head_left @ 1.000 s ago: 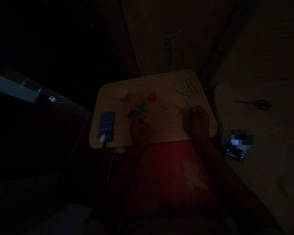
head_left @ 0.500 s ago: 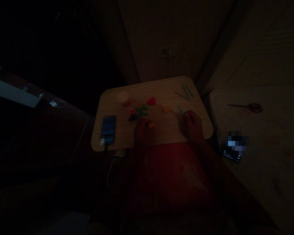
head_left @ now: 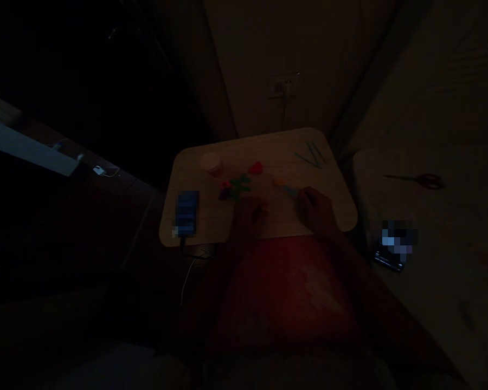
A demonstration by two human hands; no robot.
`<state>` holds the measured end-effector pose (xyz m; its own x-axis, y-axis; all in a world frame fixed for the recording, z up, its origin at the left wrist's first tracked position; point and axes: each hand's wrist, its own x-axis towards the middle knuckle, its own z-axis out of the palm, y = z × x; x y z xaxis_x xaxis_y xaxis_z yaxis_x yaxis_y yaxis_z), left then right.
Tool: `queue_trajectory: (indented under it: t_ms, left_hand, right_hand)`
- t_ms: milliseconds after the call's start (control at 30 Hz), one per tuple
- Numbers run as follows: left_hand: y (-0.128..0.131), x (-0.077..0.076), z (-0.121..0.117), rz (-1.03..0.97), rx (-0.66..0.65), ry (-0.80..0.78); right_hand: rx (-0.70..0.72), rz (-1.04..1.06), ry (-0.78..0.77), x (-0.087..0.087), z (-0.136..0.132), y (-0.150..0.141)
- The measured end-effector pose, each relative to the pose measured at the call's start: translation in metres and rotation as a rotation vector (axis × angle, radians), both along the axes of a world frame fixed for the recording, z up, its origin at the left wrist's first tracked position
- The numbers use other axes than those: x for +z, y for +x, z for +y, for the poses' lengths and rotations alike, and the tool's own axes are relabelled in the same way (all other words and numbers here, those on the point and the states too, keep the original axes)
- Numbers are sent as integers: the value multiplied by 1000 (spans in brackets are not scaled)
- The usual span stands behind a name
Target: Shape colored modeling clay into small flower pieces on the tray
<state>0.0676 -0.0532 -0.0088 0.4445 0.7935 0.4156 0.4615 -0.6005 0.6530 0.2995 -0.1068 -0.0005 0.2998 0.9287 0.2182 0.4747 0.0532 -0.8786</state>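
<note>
In dim light, my right hand [head_left: 315, 208] is closed round a pale blue-green clay knife [head_left: 290, 190]. The blade points left, its tip close to a flat orange lump of modelling clay [head_left: 280, 182]; whether they touch I cannot tell. My left hand [head_left: 249, 214] is curled at the table's near side, pinching a small orange piece of clay [head_left: 265, 207], mostly hidden by the fingers. Just beyond that hand lie green clay strips [head_left: 241, 186], with a pink piece [head_left: 225, 184] and a dark purple piece [head_left: 224, 193] beside them. A red lump [head_left: 256, 168] sits farther back.
On the small wooden table [head_left: 211, 230] stand a lidded tub [head_left: 211, 163] and a phone-like device [head_left: 187, 213] with a cable. Several thin blue-green sticks [head_left: 311, 156] lie at the far right. Scissors [head_left: 421, 180] and a dark device [head_left: 389, 257] rest on the surface to the right.
My right hand has brought the clay knife left and down, nearer the orange lump. My left hand has turned slightly, hiding more of its orange piece. The whole view has shifted a little.
</note>
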Motion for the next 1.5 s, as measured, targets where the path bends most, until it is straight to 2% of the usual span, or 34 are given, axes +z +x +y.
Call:
queue_trajectory:
  t_ms: [100,233,300,367,433,500,600,733,833,1000,1133,1300,1500]
  left_hand:
    - [2,2,-4,54,-3,25]
    - [-7,14,-15,146,75,137]
    - [-21,21,-17,155,195,242]
    - [-41,27,-13,147,384,292]
    - [-63,29,-4,186,583,272]
    - [-84,27,6,213,704,228]
    - [-104,21,17,141,719,247]
    - [-105,23,17,249,778,202]
    - [-89,31,12,275,697,207]
    - [-33,35,1,158,196,236]
    - [8,28,-11,190,-12,106]
    - [18,20,-15,310,-126,66]
    - [19,13,-9,298,-119,74]
  right_hand:
    - [17,-32,4,0,-1,0]
    - [25,-26,2,1,-1,1]
    - [19,-20,-8,1,-1,1]
    - [10,-21,-19,0,0,1]
    - [14,-28,-19,-1,0,1]
    - [23,-32,-13,-3,1,1]
    - [28,-34,-7,-4,0,1]
    - [27,-12,-6,-5,0,1]
    - [26,-19,5,-5,1,1]
    - [22,-28,3,-3,2,0]
    - [32,-26,-2,-2,2,0]
    - [41,-40,-17,-4,3,0]
    - [45,-69,-9,-5,4,0]
